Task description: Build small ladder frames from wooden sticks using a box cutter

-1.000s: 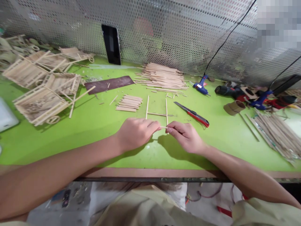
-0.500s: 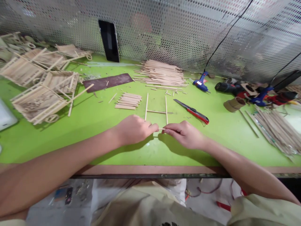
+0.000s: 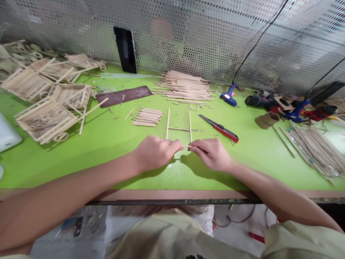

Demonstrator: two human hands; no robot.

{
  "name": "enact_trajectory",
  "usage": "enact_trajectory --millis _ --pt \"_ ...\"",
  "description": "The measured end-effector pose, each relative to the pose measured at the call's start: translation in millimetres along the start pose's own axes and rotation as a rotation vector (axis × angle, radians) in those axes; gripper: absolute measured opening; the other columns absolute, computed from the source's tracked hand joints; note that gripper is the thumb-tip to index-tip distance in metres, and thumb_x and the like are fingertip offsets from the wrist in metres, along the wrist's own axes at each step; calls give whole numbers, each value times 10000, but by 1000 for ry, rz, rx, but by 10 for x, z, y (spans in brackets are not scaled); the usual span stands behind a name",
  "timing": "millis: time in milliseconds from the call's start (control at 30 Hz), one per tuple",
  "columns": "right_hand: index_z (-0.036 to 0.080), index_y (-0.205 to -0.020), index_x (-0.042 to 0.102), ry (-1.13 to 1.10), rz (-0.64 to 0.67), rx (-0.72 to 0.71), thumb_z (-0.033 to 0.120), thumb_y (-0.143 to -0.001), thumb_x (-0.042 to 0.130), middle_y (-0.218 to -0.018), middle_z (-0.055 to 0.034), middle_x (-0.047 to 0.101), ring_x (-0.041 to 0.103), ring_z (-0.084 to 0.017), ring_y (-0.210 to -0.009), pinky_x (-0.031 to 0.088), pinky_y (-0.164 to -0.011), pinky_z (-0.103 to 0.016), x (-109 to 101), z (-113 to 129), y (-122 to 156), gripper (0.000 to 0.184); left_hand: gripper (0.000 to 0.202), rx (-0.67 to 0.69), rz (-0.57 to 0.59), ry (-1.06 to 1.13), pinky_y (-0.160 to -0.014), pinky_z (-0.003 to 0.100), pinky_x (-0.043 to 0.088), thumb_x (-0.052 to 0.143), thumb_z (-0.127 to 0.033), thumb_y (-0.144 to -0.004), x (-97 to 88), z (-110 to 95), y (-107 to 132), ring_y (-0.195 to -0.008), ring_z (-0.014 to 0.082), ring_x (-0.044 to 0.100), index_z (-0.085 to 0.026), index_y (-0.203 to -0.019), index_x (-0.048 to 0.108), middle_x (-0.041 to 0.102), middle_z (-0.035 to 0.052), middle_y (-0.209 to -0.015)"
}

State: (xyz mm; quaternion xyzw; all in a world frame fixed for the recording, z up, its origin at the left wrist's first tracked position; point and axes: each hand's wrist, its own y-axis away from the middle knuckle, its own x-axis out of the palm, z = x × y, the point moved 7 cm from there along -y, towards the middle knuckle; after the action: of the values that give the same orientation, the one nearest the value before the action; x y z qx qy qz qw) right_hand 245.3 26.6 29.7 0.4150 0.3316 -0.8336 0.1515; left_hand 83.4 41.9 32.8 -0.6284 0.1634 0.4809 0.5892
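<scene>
Between my two hands is a short thin wooden stick [image 3: 186,146], pinched at its left end by my left hand [image 3: 159,151] and at its right end by my right hand [image 3: 211,153]. Only the stick's middle shows. Just beyond my fingers lies an H-shaped frame of thin sticks [image 3: 179,128], two uprights joined by one crosspiece. My hands cover the near ends of the uprights, so whether the held stick touches them I cannot tell. A small pile of short sticks [image 3: 147,117] lies left of the frame, and a red and black utility knife [image 3: 219,128] lies right of it.
A heap of longer sticks [image 3: 185,86] lies at the back, beside a brown sandpaper strip [image 3: 125,96]. Small wooden carts [image 3: 45,120] crowd the left. A blue glue gun [image 3: 229,96], a bamboo cup [image 3: 266,120] and bundled sticks [image 3: 318,151] are on the right. A phone [image 3: 125,50] leans against the mesh.
My hands keep hold of the same stick. The right hand's fingertips have shifted slightly right, and a bit more of the stick shows between the hands. The view has moved slightly.
</scene>
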Motion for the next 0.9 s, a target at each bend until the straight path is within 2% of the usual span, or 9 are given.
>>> enact_trajectory --millis 100,200,367,533,600,700,833,900 --pt "142 -1021 758 -46 -6 -103 280 -1163 494 -720 -32 737 621 -116 -574 404 -555 -250 -23 47 -5 330 429 53 -39 52 -431 298 287 371 -285 -1192 -27 -6 4 -411 128 558 -194 -828 578 610 -47 -544" --pt "138 -1007 756 -88 27 -137 298 -1176 486 -712 -26 732 605 -105 -561 410 -558 -246 -29 54 -5 357 443 116 -30 94 -429 291 322 352 -290 -1198 -4 -11 4 -403 122 540 -195 -831 581 582 -59 -530" --pt "140 -1030 777 -111 159 -130 302 -1173 504 -684 -13 715 554 -97 -534 374 -546 -253 -19 39 22 348 460 188 41 83 -439 303 336 309 -289 -1194 55 -37 14 -409 138 516 -205 -827 573 592 -41 -545" --pt "150 -1080 773 -127 279 -50 305 -1168 499 -701 -10 709 543 -102 -553 373 -575 -257 22 -29 40 327 401 250 142 37 -447 320 319 366 -253 -1166 80 -36 21 -430 159 555 -204 -830 580 629 -22 -580" --pt "161 -1092 759 -91 303 10 314 -1170 476 -732 -16 714 565 -116 -588 390 -605 -259 61 -66 35 330 378 205 192 16 -454 314 303 387 -256 -1155 99 -2 11 -439 166 569 -200 -844 595 623 -19 -566" --pt "159 -1077 724 54 264 72 296 -1163 429 -803 -50 726 608 -153 -668 398 -643 -282 93 -75 19 336 323 79 229 15 -466 315 310 411 -236 -1136 115 37 -10 -471 184 604 -193 -898 625 647 -11 -588" --pt "171 -1113 691 248 194 97 263 -1142 413 -887 -66 748 616 -177 -709 338 -621 -304 102 0 14 295 213 -29 206 46 -525 319 389 459 -112 -1059 100 -2 -34 -645 209 702 -171 -974 645 741 35 -773" --pt "180 -1092 687 334 182 84 228 -1129 408 -884 -61 737 603 -183 -720 310 -618 -313 102 47 13 285 203 -49 185 52 -540 319 395 465 -103 -1056 90 -25 -42 -666 207 704 -163 -1001 651 752 39 -811"
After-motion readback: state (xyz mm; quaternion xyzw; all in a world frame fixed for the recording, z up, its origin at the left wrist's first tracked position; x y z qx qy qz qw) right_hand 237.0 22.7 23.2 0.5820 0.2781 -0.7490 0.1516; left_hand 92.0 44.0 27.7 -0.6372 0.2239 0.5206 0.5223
